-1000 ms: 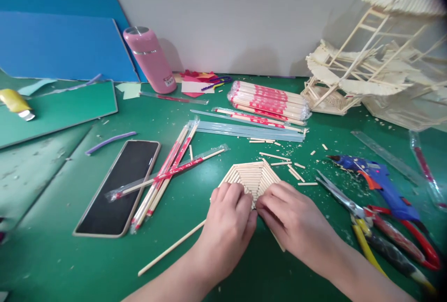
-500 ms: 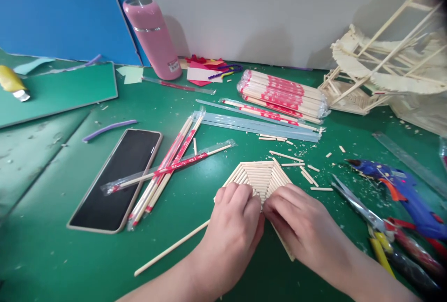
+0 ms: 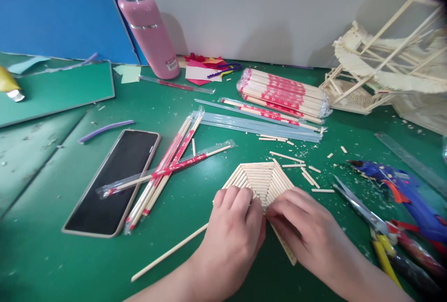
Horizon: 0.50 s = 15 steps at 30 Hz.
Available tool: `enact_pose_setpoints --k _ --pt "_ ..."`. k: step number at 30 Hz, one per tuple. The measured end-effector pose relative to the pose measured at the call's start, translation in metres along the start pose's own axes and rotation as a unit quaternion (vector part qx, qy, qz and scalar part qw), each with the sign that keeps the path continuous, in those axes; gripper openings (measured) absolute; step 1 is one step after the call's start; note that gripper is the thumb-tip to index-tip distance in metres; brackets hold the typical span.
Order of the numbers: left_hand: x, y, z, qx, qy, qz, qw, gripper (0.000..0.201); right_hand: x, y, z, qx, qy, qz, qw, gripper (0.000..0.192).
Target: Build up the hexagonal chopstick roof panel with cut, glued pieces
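Left hand (image 3: 233, 227) and right hand (image 3: 303, 229) pinch the near edge of the stick panel (image 3: 261, 178). Panel fans away from both. Fingertips almost touching.

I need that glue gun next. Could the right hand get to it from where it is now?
Probably yes. The glue gun lies uncovered on the mat to the right of the right hand; only the scissors lie between them, flat and low enough to reach over.

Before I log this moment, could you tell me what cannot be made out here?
- Head view: near half of the stick panel lies under both hands.
- Right hand: what its fingertips pinch is hidden.
- Glue gun and scissors: cut off at right edge.
- Bottle label: too small.
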<state>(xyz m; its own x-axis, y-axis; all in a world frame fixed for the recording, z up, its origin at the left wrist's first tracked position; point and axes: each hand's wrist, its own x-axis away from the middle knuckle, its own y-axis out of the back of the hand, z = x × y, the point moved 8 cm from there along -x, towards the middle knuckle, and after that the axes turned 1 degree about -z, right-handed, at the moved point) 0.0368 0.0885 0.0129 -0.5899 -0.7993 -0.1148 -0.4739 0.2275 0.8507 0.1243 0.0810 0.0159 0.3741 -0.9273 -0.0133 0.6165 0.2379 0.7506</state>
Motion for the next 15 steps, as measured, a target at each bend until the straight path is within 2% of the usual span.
enact_pose_setpoints --k 6,15 --pt "0.0001 -0.0001 -0.0034 -0.019 -0.027 -0.019 0.999 0.016 -0.0005 -0.0016 -0.0004 -0.011 0.007 0.01 1.0 0.016" --pt "-0.0011 0.0005 -0.0031 -0.014 -0.018 -0.025 0.999 0.016 -0.0016 -0.0018 -0.0017 -0.017 0.005 0.007 1.0 0.017"
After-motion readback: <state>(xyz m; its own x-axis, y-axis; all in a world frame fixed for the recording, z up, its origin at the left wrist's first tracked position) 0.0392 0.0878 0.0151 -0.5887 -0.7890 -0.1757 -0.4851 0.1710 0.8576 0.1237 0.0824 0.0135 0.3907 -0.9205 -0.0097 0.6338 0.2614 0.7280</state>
